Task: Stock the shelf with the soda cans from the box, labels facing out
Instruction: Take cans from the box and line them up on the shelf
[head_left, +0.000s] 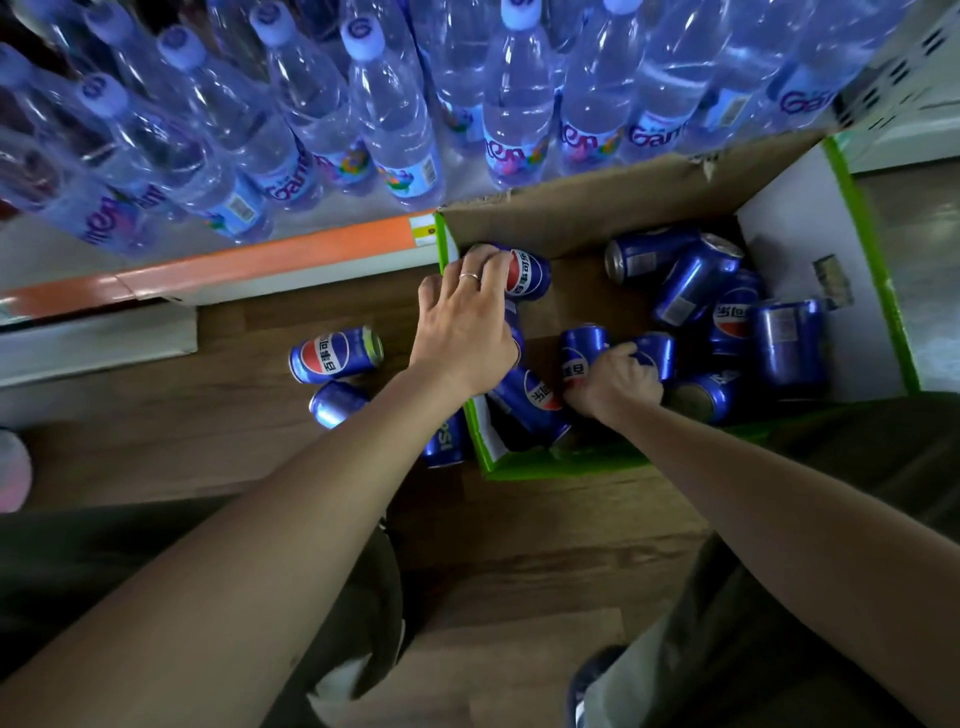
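Two bare forearms are seen reaching forward from the bottom of the view, over dark trousers and a wooden floor (519, 519). By the left hand (462, 332), which wears a ring, a blue soda can (527, 273) is gripped at the near corner of an open cardboard box (800, 218), the fingers curled over its end and side. Inside the box, another blue can (582, 358) is grasped by the right hand (615, 382), its fingers wrapped round the can's side.

More cans are seen lying jumbled on their sides in the box, most toward its right half. Two loose cans (336, 356) are seen on the floor just left of the box, with a third partly hidden under the left forearm.

Above, a shelf with an orange price strip (291, 254) is filled with rows of clear water bottles (384, 104). No free shelf space for cans is visible.

Each can is judged rigid, smooth and fairly heavy if full, so it may slip or dent when dropped. A hold round the middle of the cylinder is advised, leaving the printed logo free to be turned outward.
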